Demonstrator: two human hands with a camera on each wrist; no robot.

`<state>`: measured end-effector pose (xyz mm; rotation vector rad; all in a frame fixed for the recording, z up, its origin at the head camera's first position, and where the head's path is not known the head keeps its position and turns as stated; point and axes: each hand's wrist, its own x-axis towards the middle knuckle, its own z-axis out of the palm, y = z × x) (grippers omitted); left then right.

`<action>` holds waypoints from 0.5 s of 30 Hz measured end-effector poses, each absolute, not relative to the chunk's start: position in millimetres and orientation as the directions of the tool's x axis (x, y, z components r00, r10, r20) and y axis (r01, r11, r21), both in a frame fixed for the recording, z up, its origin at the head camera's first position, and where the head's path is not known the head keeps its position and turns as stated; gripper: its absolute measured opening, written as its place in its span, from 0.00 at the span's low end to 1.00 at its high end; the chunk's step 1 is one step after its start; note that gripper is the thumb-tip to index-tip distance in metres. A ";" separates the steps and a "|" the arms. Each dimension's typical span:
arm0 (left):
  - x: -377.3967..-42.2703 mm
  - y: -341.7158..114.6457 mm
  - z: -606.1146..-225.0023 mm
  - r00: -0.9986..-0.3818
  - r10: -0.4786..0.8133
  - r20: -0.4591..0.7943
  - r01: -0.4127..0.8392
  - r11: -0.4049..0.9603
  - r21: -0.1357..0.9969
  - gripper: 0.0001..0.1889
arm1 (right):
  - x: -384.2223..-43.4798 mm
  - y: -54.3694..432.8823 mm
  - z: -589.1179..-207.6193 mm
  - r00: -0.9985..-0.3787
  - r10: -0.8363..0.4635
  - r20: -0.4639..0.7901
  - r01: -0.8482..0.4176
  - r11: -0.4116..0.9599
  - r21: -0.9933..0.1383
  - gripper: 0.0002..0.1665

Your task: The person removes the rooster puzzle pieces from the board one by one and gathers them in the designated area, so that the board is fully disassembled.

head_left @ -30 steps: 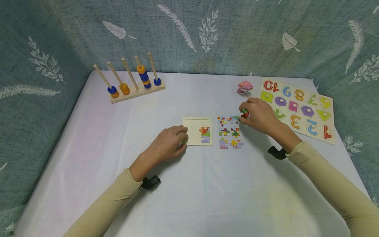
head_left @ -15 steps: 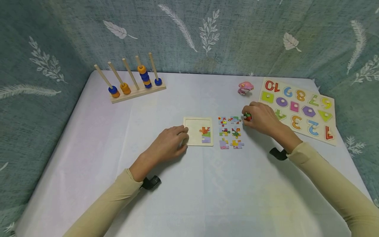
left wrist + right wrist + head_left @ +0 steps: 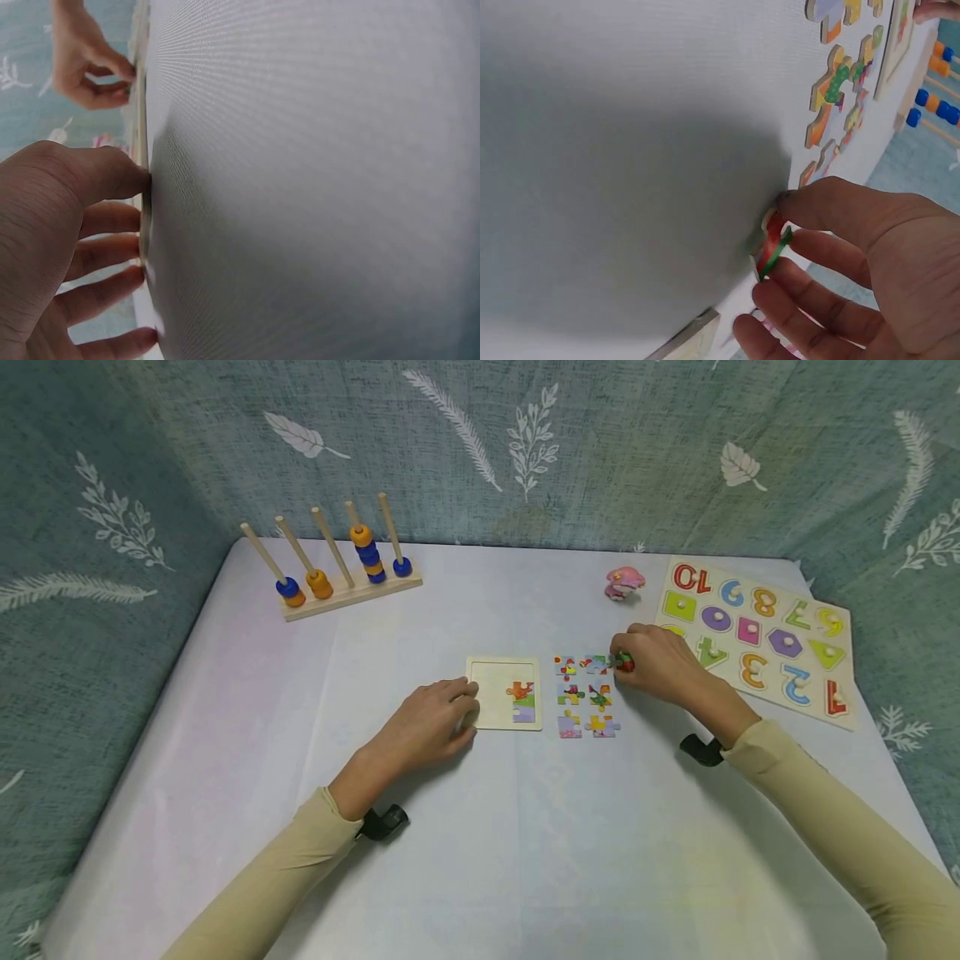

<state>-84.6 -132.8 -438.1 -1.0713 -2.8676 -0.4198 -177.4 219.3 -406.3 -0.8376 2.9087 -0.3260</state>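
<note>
My right hand pinches a red and green puzzle piece between thumb and fingers. In the head view it is just right of the rows of loose puzzle pieces, low over the white table. My left hand rests against the left edge of a square wooden puzzle tray, its fingers spread and fingertips touching the rim, as the left wrist view shows. Inside the tray, at the right side, lie joined pieces with an orange figure above green and lilac. My fingers hide part of the tray's left side.
At the back left stands a wooden peg stacker with blue and orange rings. A pink toy figure is behind the right hand. A number and shape board lies at the right, close to that hand.
My right hand has come down slightly and turned the puzzle piece in its fingers beside the top row of loose pieces. The left hand stays at the tray.
</note>
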 end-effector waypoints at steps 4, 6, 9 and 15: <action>-84.1 -132.8 -438.2 -0.765 0.630 0.134 0.643 0.729 0.235 0.11 | -180.2 217.9 -404.8 -0.836 -0.544 -0.067 -0.518 0.824 -0.229 0.13; -84.1 -132.9 -438.5 -0.765 0.630 0.135 0.642 0.730 0.235 0.11 | -181.6 217.5 -403.6 -0.833 -0.546 -0.090 -0.516 0.825 -0.230 0.12; -84.3 -133.2 -438.7 -0.764 0.630 0.141 0.644 0.729 0.233 0.11 | -184.0 218.0 -402.3 -0.829 -0.547 -0.118 -0.512 0.827 -0.233 0.12; -84.5 -132.7 -438.6 -0.762 0.633 0.140 0.646 0.725 0.238 0.12 | -187.0 221.0 -402.7 -0.829 -0.545 -0.127 -0.503 0.825 -0.258 0.11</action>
